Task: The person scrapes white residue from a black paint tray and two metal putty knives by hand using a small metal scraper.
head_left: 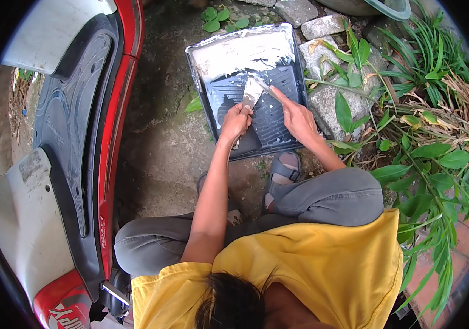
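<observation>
A black paint tray (285, 131) lies on the ground in front of me, its far end coated in thick white paint (248, 52). Over its ribbed slope my left hand (235, 122) is closed around the handle of a putty knife (252, 93), whose flat blade is smeared with white. My right hand (299, 119) grips a narrow flat metal scraper (266, 88), the index finger stretched along it. The two blades meet or overlap near the tray's middle; whether they touch I cannot tell. Most of the scraper's handle is hidden in my right hand.
A red and grey motor scooter (72, 126) stands close on the left. Stone blocks (325, 93) border the tray's right side, with leafy plants (432, 159) beyond. My sandalled foot (283, 172) is just below the tray. A rounded container (391, 6) sits at the top right.
</observation>
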### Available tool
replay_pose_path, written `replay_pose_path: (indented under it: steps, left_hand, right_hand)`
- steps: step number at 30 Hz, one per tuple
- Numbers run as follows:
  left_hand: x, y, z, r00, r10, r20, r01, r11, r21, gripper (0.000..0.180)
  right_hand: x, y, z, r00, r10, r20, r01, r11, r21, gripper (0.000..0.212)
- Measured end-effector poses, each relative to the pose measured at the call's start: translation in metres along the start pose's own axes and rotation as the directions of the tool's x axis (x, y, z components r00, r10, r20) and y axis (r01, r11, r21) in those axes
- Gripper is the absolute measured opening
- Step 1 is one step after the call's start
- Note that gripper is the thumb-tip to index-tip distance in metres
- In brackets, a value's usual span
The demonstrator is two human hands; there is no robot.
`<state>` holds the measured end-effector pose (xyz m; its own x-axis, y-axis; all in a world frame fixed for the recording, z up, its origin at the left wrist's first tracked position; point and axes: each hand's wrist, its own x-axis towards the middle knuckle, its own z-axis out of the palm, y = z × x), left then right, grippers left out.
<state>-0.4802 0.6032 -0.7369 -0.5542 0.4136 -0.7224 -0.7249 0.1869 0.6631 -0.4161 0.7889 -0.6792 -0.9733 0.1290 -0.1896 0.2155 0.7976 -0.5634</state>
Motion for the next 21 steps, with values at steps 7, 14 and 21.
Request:
replay_pose_path:
  steps: [7,14,21]
  left_hand:
    - [0.0008,0.0029,-0.0001,1.000,0.012,-0.015,-0.011,0.999,0.031,0.024]
    - [0.0032,0.0008,-0.0015,0.999,0.040,0.003,-0.040,0.999,0.013,0.024]
    - [-0.0007,0.0049,-0.0012,1.000,-0.007,0.026,0.007,1.000,-0.002,0.022]
  right_hand:
    - [-0.0005,-0.0019,-0.0033,1.000,0.015,-0.008,-0.016,0.999,-0.033,0.061]
    - [0.0010,-0.0009,-0.0045,0.997,0.068,0.036,-0.067,0.997,-0.028,0.061]
    - [0.0001,0.0016,-0.0020,0.999,0.051,-0.010,-0.051,0.999,0.012,0.060]
